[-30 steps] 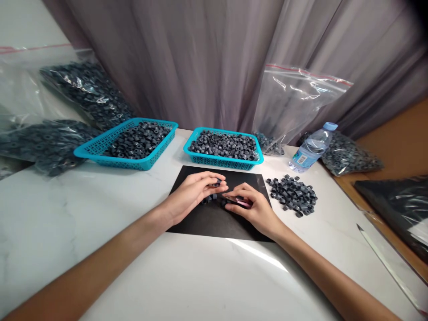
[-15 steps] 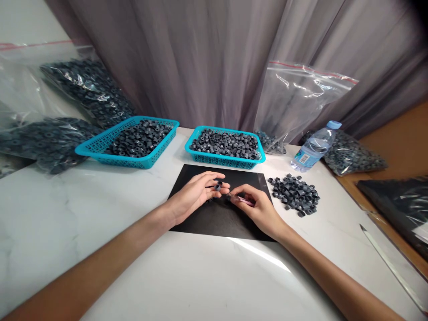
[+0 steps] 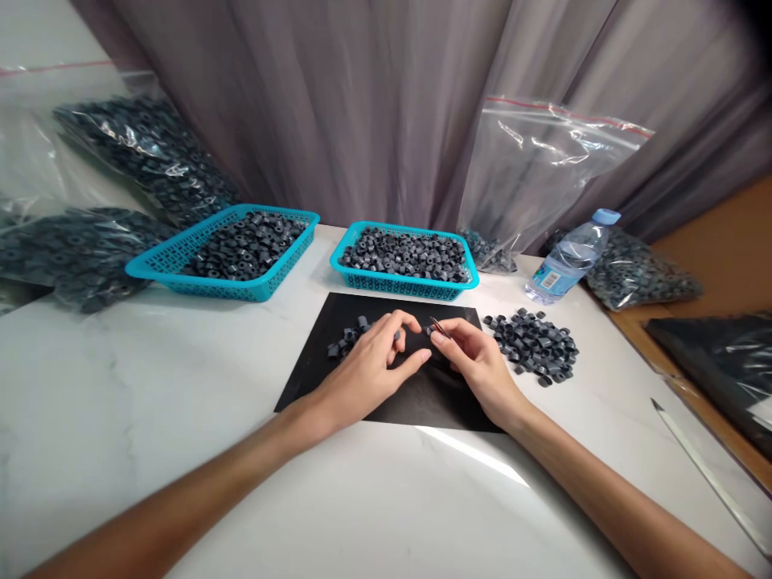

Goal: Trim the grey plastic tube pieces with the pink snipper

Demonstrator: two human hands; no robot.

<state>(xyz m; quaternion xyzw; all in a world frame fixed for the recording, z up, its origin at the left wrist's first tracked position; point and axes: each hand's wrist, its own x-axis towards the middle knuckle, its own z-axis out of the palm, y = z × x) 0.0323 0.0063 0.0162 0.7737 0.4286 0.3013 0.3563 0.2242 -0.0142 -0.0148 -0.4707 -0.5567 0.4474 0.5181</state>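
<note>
Over the black mat (image 3: 416, 414), my left hand (image 3: 367, 366) has its thumb and forefinger apart, while its other fingers curl about a small grey plastic ring (image 3: 397, 335). Close by on the right, my right hand (image 3: 479, 366) pinches a thin, slim-tipped tool (image 3: 441, 327); its exact kind cannot be made out. A small grey piece (image 3: 427, 330) shows at the tool's tip, between the two hands. Several loose grey rings (image 3: 341, 344) lie on the mat, partly hidden behind my left hand.
Two blue baskets (image 3: 265, 288) of grey rings stand at the back. A ring pile (image 3: 534, 346) lies right of the mat, before a water bottle (image 3: 570, 261). Filled plastic bags (image 3: 150, 161) flank both sides. A long thin strip (image 3: 705, 474) lies far right.
My left hand has turned from stretched fingers to curled ones, uncovering loose rings on the mat. My right hand has shifted slightly right and raised the tool's tip. The view has tilted slightly.
</note>
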